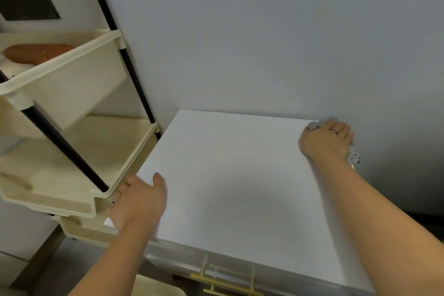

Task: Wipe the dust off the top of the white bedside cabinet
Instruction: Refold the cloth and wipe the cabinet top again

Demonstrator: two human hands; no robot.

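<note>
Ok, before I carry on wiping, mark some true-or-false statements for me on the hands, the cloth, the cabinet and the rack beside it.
1. The right hand holds a grey cloth at the far right corner of the cabinet top. True.
2. The left hand holds a spray bottle. False: it holds nothing and rests at the top's left edge.
3. The cream rack stands to the cabinet's right. False: it stands on the left.
4. The drawer handle is gold-coloured. True.
5. A lamp stands on the top. False: only the hands and the cloth are on it.
</note>
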